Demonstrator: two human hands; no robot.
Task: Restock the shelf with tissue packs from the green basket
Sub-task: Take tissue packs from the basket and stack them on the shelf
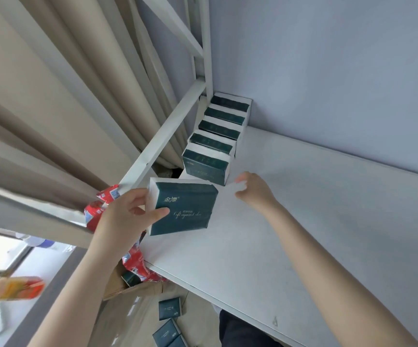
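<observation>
My left hand (127, 216) grips a dark green tissue pack (185, 209) by its left end, holding it upright over the near left part of the white shelf board (290, 209). Behind it, a row of several dark green tissue packs (218, 139) stands along the shelf's left edge, running back to the wall. My right hand (254, 190) hovers over the shelf just right of the nearest pack in the row, fingers loosely curled and holding nothing. The green basket is not in view.
A white metal shelf frame (167, 131) runs along the left side, with beige curtains (60, 108) behind it. Red packaging (97, 209) sits below my left hand. More green packs (169, 309) and a cardboard box (127, 286) lie on the floor below the shelf edge.
</observation>
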